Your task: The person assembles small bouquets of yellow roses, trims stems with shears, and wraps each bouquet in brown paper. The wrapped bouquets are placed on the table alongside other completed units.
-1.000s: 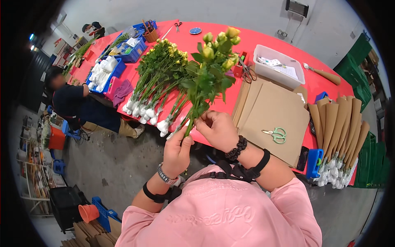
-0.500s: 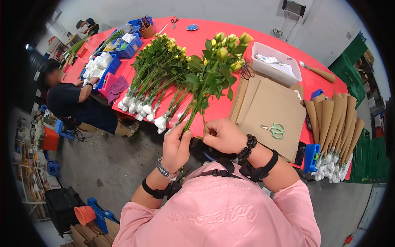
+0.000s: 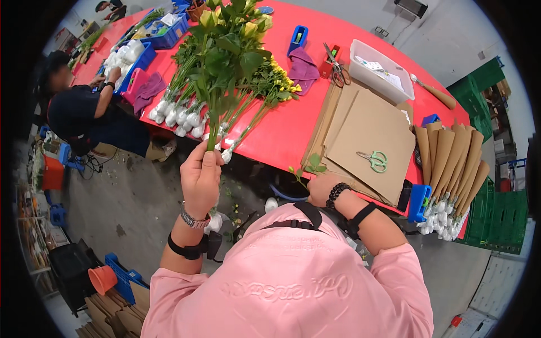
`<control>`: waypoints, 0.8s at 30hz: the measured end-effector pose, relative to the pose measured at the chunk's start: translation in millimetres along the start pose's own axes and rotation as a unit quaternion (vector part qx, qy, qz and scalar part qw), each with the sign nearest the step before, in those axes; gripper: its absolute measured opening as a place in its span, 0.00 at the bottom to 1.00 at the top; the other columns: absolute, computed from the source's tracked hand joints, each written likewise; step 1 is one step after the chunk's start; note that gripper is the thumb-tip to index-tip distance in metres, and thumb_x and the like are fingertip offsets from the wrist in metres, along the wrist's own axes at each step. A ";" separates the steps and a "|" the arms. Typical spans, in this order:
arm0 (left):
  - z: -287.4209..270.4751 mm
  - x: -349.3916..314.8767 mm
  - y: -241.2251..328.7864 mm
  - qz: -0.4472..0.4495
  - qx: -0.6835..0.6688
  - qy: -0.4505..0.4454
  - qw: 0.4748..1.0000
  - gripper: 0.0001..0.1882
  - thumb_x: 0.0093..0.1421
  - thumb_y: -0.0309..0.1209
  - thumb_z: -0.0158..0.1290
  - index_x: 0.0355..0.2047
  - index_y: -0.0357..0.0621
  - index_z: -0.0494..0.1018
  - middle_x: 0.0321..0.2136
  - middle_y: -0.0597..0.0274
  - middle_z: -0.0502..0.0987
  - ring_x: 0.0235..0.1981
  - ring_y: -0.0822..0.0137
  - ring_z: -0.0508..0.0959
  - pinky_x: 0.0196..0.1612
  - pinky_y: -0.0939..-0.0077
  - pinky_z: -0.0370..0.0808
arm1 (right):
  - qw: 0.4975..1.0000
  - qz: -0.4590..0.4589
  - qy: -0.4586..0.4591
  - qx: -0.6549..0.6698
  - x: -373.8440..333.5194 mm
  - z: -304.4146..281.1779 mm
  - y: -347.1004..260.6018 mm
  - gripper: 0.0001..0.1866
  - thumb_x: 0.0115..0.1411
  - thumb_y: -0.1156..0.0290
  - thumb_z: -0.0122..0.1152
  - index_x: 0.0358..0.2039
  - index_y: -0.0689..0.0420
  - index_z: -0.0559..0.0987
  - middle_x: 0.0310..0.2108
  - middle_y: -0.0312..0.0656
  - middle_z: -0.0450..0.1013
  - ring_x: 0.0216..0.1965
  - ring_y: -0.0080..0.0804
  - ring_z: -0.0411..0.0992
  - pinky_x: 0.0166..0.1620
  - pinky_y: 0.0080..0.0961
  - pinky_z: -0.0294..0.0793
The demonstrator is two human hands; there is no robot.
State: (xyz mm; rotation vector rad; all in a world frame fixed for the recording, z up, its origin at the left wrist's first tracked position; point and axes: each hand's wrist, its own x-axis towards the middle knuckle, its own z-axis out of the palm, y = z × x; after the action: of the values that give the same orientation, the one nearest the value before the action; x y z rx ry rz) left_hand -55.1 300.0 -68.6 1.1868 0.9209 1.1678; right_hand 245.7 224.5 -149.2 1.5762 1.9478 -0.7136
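My left hand (image 3: 200, 179) is closed around the stems of a bunch of yellow roses (image 3: 231, 53), held upright with leafy heads high over the table. My right hand (image 3: 326, 190), its fingers curled, holds a small leafy sprig (image 3: 314, 164) by the table's near edge. Behind the roses, smaller yellow-flowered bunches (image 3: 186, 79) lie in a row, their stem ends wrapped in white. Green-handled scissors (image 3: 374, 161) rest on a stack of brown paper sheets (image 3: 360, 132), right of my right hand.
The red table (image 3: 282, 135) carries a white plastic bin (image 3: 383, 70), dark scissors (image 3: 338, 73), tape dispensers (image 3: 298, 39) and a purple cloth (image 3: 303, 70). Paper-wrapped bunches (image 3: 451, 158) stand at the right. A co-worker (image 3: 79, 112) reaches into a blue crate (image 3: 141, 62) at left. Cut leaves litter the floor.
My left hand has lifted the roses up and left. My right hand has come away to the right and down with the sprig, apart from the bunch.
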 end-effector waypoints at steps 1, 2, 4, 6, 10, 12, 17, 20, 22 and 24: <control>-5.7 -1.8 -2.9 -0.015 0.001 -0.006 1.000 0.17 0.75 0.31 0.46 0.58 0.33 0.72 0.30 0.70 0.74 0.20 0.86 0.63 0.22 0.89 0.58 | 1.000 -0.005 -0.020 -0.015 7.0 9.4 -1.0 0.19 0.59 0.58 0.59 0.41 0.57 0.87 0.40 0.50 0.83 0.45 0.47 0.82 0.46 0.43 0.81; -9.0 -4.6 -3.5 -0.029 0.001 -0.016 0.999 0.18 0.75 0.32 0.46 0.59 0.33 0.72 0.30 0.70 0.74 0.20 0.85 0.63 0.21 0.88 0.58 | 0.999 -0.009 -0.040 -0.029 14.8 17.4 -2.0 0.19 0.59 0.57 0.59 0.42 0.57 0.87 0.42 0.49 0.83 0.46 0.46 0.82 0.47 0.43 0.81; -13.9 -8.2 -3.5 -0.053 0.001 -0.034 0.998 0.19 0.76 0.33 0.45 0.60 0.34 0.71 0.31 0.70 0.73 0.20 0.84 0.63 0.21 0.87 0.59 | 0.996 0.018 -0.085 -0.020 33.5 28.1 -1.4 0.20 0.60 0.57 0.60 0.46 0.57 0.86 0.46 0.50 0.83 0.49 0.45 0.81 0.50 0.44 0.80; -17.1 -12.7 -3.6 -0.076 -0.028 -0.053 0.995 0.18 0.76 0.32 0.45 0.59 0.33 0.72 0.31 0.68 0.75 0.21 0.85 0.64 0.22 0.88 0.61 | 0.996 0.047 -0.076 0.007 43.1 38.1 5.2 0.21 0.60 0.56 0.60 0.45 0.58 0.86 0.46 0.50 0.82 0.49 0.45 0.81 0.51 0.45 0.80; -24.1 -14.4 2.1 -0.119 -0.035 -0.115 0.986 0.21 0.77 0.38 0.43 0.58 0.31 0.72 0.30 0.65 0.75 0.18 0.81 0.65 0.19 0.85 0.63 | 0.975 0.081 0.152 0.139 34.6 47.2 12.2 0.25 0.62 0.49 0.63 0.48 0.57 0.83 0.41 0.51 0.82 0.45 0.50 0.81 0.49 0.44 0.79; -25.3 -15.6 5.9 -0.141 -0.057 -0.147 0.977 0.22 0.77 0.38 0.42 0.57 0.30 0.72 0.29 0.64 0.75 0.17 0.80 0.64 0.19 0.84 0.63 | 0.962 0.083 0.171 0.195 20.4 39.4 9.5 0.25 0.63 0.50 0.62 0.48 0.59 0.83 0.40 0.52 0.82 0.46 0.51 0.80 0.50 0.44 0.78; -19.1 -18.4 15.2 -0.171 -0.125 -0.198 0.957 0.25 0.76 0.41 0.43 0.57 0.27 0.71 0.28 0.59 0.77 0.16 0.77 0.67 0.19 0.82 0.66 | 0.939 0.063 0.215 0.262 -14.8 18.5 1.6 0.23 0.62 0.53 0.64 0.48 0.59 0.82 0.33 0.48 0.82 0.38 0.46 0.81 0.43 0.41 0.78; -13.1 -18.0 14.9 -0.158 -0.144 -0.231 0.949 0.27 0.76 0.43 0.44 0.57 0.26 0.71 0.29 0.58 0.77 0.16 0.76 0.67 0.19 0.81 0.66 | 0.925 0.035 0.248 0.287 -36.3 6.4 -9.0 0.21 0.61 0.56 0.65 0.47 0.60 0.82 0.32 0.47 0.81 0.36 0.45 0.80 0.41 0.40 0.78; -6.3 -17.2 18.6 -0.151 -0.161 -0.248 0.943 0.24 0.77 0.40 0.42 0.57 0.28 0.71 0.29 0.62 0.77 0.17 0.79 0.66 0.20 0.83 0.64 | 0.911 0.012 0.269 0.313 -47.5 -0.1 -13.3 0.19 0.60 0.60 0.67 0.46 0.60 0.83 0.31 0.48 0.80 0.34 0.46 0.79 0.39 0.40 0.77; 3.7 -17.5 18.6 -0.118 -0.149 -0.256 0.948 0.22 0.77 0.38 0.42 0.57 0.30 0.72 0.30 0.64 0.76 0.18 0.80 0.65 0.22 0.85 0.63 | 0.896 -0.013 0.297 0.330 -60.9 -8.7 -18.7 0.18 0.60 0.62 0.67 0.46 0.61 0.83 0.31 0.47 0.80 0.32 0.45 0.79 0.38 0.38 0.77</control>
State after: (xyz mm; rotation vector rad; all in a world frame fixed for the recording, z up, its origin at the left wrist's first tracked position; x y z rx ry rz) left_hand -58.2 281.8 -50.6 1.0267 0.4546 0.7192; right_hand 237.7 184.4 -99.5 2.4048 2.2840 -1.0788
